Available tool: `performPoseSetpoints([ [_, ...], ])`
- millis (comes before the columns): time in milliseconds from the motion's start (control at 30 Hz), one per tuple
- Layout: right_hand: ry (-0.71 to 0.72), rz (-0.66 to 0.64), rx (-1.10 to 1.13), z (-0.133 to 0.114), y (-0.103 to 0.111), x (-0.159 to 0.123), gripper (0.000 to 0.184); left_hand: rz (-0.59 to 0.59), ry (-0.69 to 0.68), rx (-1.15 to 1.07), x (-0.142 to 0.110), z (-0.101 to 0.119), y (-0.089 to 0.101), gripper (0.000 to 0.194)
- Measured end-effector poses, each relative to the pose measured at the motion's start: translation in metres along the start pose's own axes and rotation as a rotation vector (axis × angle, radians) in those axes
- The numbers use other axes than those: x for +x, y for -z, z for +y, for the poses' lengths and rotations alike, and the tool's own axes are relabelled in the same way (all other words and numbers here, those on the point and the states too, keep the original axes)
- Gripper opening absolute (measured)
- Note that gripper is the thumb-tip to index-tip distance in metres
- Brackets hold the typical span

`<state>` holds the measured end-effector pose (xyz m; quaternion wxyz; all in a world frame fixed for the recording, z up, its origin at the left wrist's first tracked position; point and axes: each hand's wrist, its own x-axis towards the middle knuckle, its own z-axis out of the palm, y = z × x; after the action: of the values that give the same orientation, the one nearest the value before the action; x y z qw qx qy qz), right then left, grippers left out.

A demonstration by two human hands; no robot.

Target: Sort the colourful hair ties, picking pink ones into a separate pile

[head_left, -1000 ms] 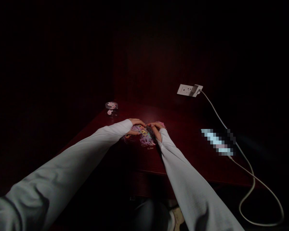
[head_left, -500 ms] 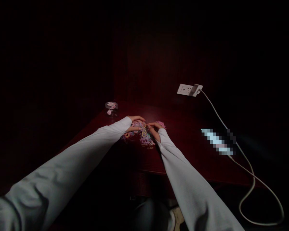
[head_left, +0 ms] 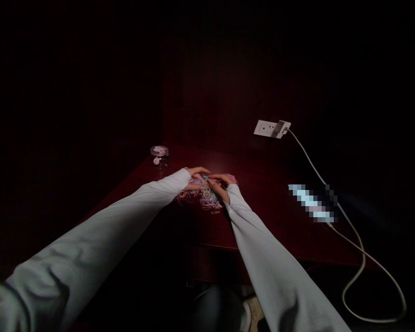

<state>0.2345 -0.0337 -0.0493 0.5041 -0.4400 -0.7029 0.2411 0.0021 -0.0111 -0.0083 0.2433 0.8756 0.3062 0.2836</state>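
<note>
A loose pile of small coloured elastic bands [head_left: 209, 201], purple, pink, yellow and blue, lies on the dark red table. Around its left side curves my left hand [head_left: 195, 176], fingers stretched out and thumb apart, with bands in the gap between them. My right hand [head_left: 223, 181] bends over the right side of the pile, its thumb and fingertips close together on some bands. The fingertips of both hands almost meet above the middle. Pink bands [head_left: 231, 177] show behind my right hand. What lies under my palms is hidden.
A clear round container [head_left: 159, 151] with pink pieces stands at the table's back left. A white wall socket [head_left: 265, 129] holds a plugged-in charger, its white cable [head_left: 307, 159] looping down to the right. A pixelated bright object [head_left: 311, 203] lies on the table's right [head_left: 263, 216].
My fingers have shifted slightly within the pile and the bands between my hands are rearranged. A dark clump beside my right thumb no longer shows. Both forearms have stayed nearly in place.
</note>
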Motion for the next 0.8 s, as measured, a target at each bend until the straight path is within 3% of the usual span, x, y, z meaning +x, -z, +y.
performPoseSetpoints([
  [233,0.004,-0.039,-0.07,-0.008,0.005,0.002,0.032,-0.038,-0.037,0.045,0.002,-0.005,-0.004,0.055],
  [567,0.031,0.028,-0.04,-0.009,0.004,0.004,0.04,-0.031,-0.085,0.027,0.004,-0.013,-0.008,0.057],
  [800,0.014,0.063,-0.006,-0.01,0.008,0.004,0.037,-0.026,-0.084,0.051,0.003,-0.012,-0.008,0.056],
])
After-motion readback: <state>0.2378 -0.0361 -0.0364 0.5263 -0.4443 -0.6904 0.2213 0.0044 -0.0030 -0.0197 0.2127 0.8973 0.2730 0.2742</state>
